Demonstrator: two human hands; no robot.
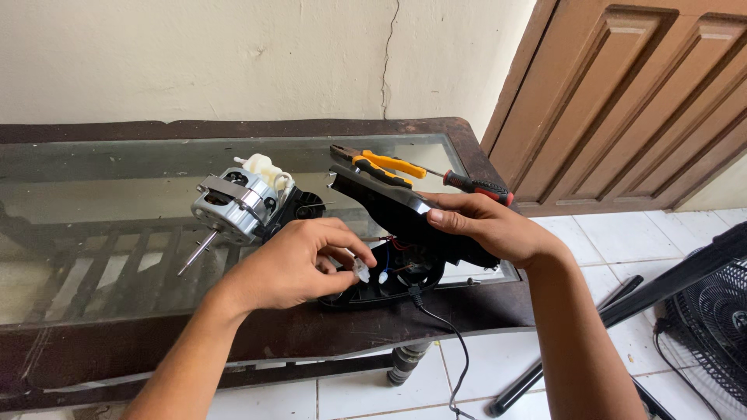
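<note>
At the counter's [93, 167] front right corner, the right hand [494, 227] is clenched around a black plastic housing [397, 214], holding it tilted. The left hand [299, 264] pinches a small white connector [362, 270] beside the housing base. A silver motor [233, 206] lies near the middle, with pliers [381, 165] and a screwdriver [475, 185] at the back right.

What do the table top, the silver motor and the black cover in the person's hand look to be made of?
Table top: clear glass, since slats show through it, in a dark wooden-looking frame. Motor: bare shiny metal, with a steel-looking shaft. Black cover in the right hand: probably moulded plastic, glossy with a bright glint. The left hand pinches a small white connector, likely plastic.
</note>
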